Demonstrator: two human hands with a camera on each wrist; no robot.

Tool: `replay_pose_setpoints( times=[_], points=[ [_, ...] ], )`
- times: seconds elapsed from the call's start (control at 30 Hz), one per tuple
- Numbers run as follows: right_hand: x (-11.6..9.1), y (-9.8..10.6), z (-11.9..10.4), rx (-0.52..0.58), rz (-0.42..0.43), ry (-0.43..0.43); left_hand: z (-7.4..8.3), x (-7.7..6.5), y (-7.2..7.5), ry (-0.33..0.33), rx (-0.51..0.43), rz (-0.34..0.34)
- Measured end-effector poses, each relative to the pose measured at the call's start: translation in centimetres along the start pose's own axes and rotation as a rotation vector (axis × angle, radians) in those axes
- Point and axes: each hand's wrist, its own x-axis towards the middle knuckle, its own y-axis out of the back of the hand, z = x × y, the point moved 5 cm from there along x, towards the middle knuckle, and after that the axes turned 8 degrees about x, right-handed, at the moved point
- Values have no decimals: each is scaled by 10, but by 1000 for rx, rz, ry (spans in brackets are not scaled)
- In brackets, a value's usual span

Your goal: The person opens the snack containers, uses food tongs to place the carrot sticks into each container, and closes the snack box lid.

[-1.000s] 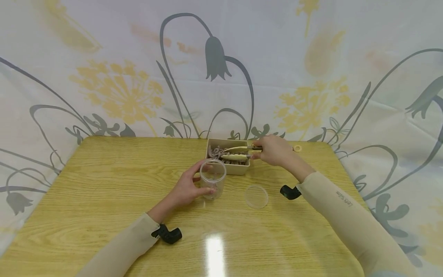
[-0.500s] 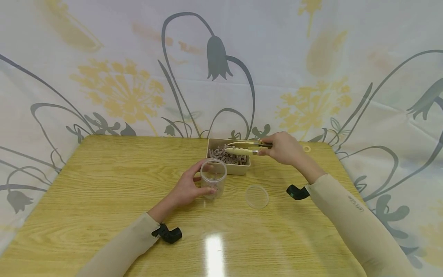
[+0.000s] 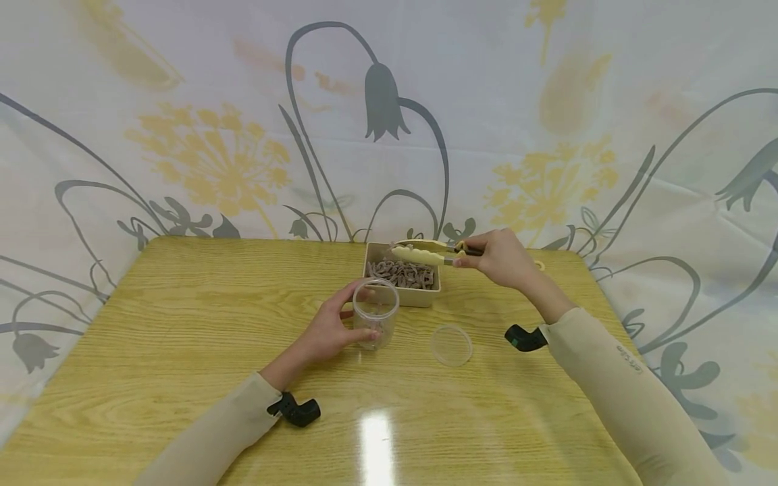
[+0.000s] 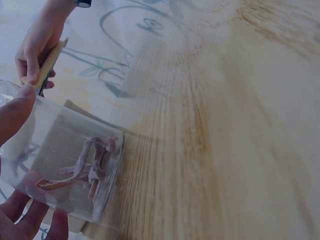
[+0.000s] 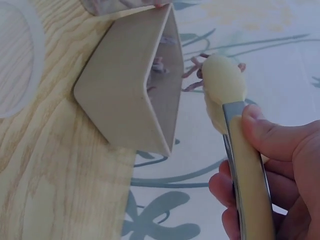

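My left hand (image 3: 331, 331) grips a clear jar (image 3: 375, 324) that stands upright and lidless on the table. In the left wrist view a few brownish-purple strips (image 4: 87, 167) lie at the jar's bottom. My right hand (image 3: 503, 258) holds yellow-tipped tongs (image 3: 419, 255) over a beige rectangular box (image 3: 413, 298). Many more of the brownish strips (image 3: 401, 275) fill that box. In the right wrist view the tongs' heads are pressed nearly together, with a few strips (image 5: 192, 75) sticking out between them, above the box's rim.
A round translucent lid (image 3: 452, 345) lies on the wooden table (image 3: 213, 337) right of the jar. Behind the box, a flower-patterned cloth (image 3: 243, 135) hangs at the table's far edge. A small yellow ring (image 3: 539, 265) lies beyond the right hand.
My right hand has moved right, then slightly up, lifting the tongs out of the strips with some between their heads. The left hand and jar have stayed in place.
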Motion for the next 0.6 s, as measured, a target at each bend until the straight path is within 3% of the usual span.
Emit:
replay_pose_setpoints(
  times=[0.17, 0.43, 0.6],
  points=[
    [-3, 6, -4, 21, 20, 1, 7, -2, 2, -12, -3, 4],
    [-13, 13, -19, 77, 27, 36, 3, -1, 1, 0, -19, 4],
    [-23, 14, -30, 105, 13, 79, -18, 3, -5, 15, -17, 10]
  ],
)
